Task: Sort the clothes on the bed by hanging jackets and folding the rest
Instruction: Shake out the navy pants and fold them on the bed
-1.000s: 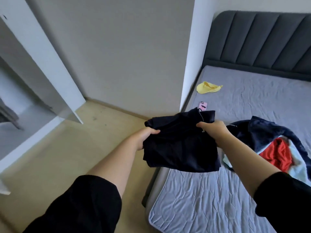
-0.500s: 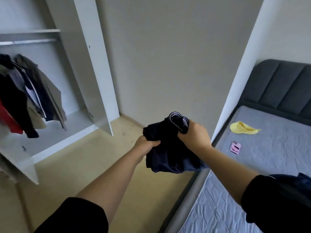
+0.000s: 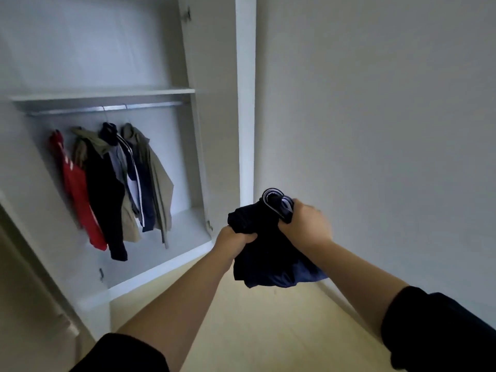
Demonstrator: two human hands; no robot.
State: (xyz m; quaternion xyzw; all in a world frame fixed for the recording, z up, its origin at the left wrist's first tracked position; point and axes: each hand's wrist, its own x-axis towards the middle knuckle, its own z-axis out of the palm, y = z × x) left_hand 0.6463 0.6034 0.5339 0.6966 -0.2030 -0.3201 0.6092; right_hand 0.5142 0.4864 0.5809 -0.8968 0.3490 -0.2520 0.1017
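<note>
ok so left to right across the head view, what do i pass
red garment, black garment, striped navy jacket, khaki jacket, white wardrobe post, left hand, bundled dark garment, right hand

So the dark bundled garment [image 3: 268, 251] is made of soft matt cloth, and a slightly silkier blue sheen can be seen on its lower folds. The wardrobe [image 3: 214, 116] is finished in smooth white panels, pretty much matt. The rail [image 3: 107, 109] is done in silvery metal with a dull shine. The hanging jackets [image 3: 107, 189] are all matt cloth, and the floor [image 3: 268, 331] is laid in smooth pale wood-look boards.
</note>
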